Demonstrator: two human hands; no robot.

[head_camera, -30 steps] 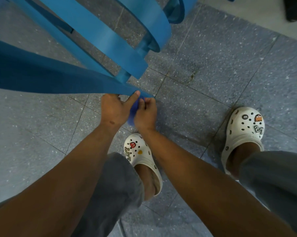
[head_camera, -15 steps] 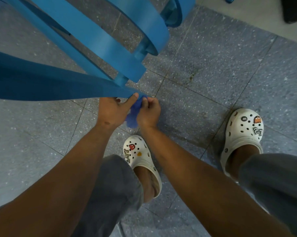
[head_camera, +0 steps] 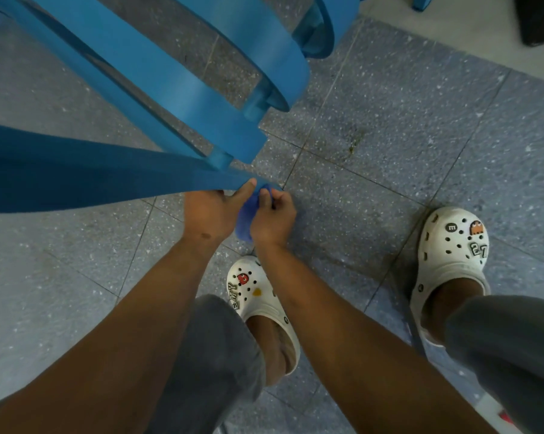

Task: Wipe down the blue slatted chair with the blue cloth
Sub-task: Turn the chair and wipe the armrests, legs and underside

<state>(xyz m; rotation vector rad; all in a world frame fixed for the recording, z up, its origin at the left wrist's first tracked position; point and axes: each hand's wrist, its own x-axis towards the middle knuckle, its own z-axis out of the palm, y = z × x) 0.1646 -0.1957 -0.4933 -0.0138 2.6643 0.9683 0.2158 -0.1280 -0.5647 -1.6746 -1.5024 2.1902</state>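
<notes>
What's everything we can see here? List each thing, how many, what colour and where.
blue slatted chair: one, blue, upper left, its slats fanning out above the floor
blue cloth: one, blue, bunched between the two hands at the tip of the nearest slat
tiled floor: one, speckled grey, beneath everything
dark object: one, black, top right corner, too cropped to identify
clogs: two, white with small charms, lower centre and right, on the person's feet
trousers: one pair, grey, bottom edge
left hand: one, gripping the cloth against the slat end
right hand: one, closed on the cloth beside the left hand
</notes>
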